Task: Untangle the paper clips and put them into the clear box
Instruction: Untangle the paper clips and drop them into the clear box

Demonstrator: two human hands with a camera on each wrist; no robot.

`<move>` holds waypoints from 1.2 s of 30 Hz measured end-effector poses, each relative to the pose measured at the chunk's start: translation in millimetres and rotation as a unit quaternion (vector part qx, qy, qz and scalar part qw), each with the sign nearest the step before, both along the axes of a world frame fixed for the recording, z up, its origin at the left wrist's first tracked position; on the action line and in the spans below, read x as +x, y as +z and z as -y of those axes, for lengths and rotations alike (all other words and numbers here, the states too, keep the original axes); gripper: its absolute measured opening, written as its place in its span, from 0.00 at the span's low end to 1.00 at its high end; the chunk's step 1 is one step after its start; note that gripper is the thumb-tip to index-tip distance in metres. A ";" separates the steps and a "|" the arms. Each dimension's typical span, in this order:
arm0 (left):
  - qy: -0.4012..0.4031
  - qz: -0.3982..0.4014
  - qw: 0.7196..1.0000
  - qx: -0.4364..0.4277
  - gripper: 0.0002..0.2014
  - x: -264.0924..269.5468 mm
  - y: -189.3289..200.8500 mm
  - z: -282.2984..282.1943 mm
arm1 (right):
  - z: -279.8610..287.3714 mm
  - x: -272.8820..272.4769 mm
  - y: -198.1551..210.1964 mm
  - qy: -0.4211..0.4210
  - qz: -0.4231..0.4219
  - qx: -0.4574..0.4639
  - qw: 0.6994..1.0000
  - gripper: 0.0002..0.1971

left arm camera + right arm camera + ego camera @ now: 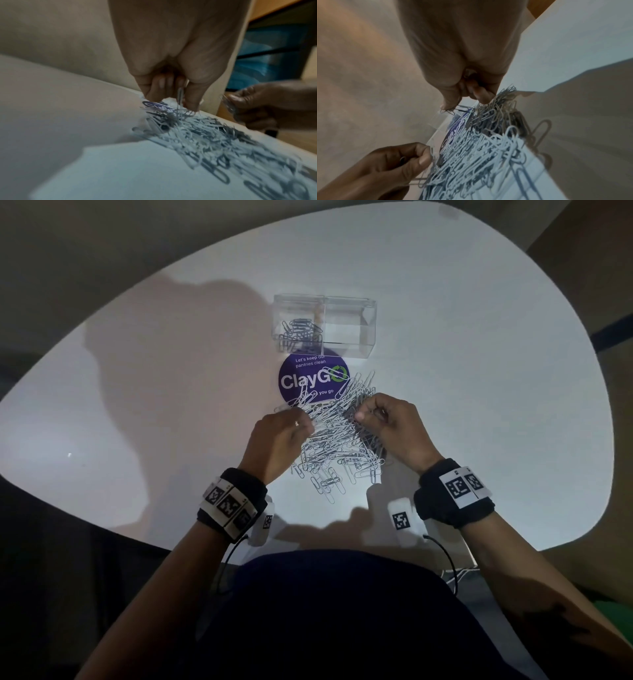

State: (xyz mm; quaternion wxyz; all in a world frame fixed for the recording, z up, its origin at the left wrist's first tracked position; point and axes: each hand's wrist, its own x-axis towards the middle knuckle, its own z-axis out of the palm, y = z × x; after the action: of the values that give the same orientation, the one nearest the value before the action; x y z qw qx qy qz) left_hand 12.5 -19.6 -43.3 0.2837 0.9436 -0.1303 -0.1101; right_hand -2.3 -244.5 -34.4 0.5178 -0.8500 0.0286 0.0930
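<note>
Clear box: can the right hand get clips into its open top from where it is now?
Probably yes. The clear box sits just beyond the paper clip pile, its top open, nothing between it and the right hand. That hand is pinching tangled clips, though.

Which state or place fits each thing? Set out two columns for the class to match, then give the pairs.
Things
1. clear box
2. purple sticker
3. paper clip pile
4. left hand

Places or states
A. pinches a clip at the pile's edge
B. lies between the two hands
C. holds some clips in one compartment
D. flat on the table, partly under clips

Pairs: 1-C, 2-D, 3-B, 4-A
</note>
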 end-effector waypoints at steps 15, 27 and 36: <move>-0.046 0.039 0.996 0.062 0.06 -5.1 0.0 7.1 | -13.0 5.9 9.8 -0.068 -0.157 0.202 0.964 0.14; -0.043 0.076 0.995 0.044 0.04 -4.8 3.5 5.4 | -9.4 7.5 -8.9 -0.056 -0.196 0.299 0.932 0.13; -0.027 -0.009 0.997 0.073 0.06 -4.4 -3.5 21.6 | -11.4 7.9 -2.2 -0.071 -0.254 0.357 0.896 0.31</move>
State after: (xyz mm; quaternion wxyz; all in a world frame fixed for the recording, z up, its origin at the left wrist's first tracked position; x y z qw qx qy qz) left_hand 8.1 -41.2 -46.9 0.2125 0.9569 -0.1446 -0.1350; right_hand 5.6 -233.1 -36.6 0.7669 -0.5510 0.1845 0.2723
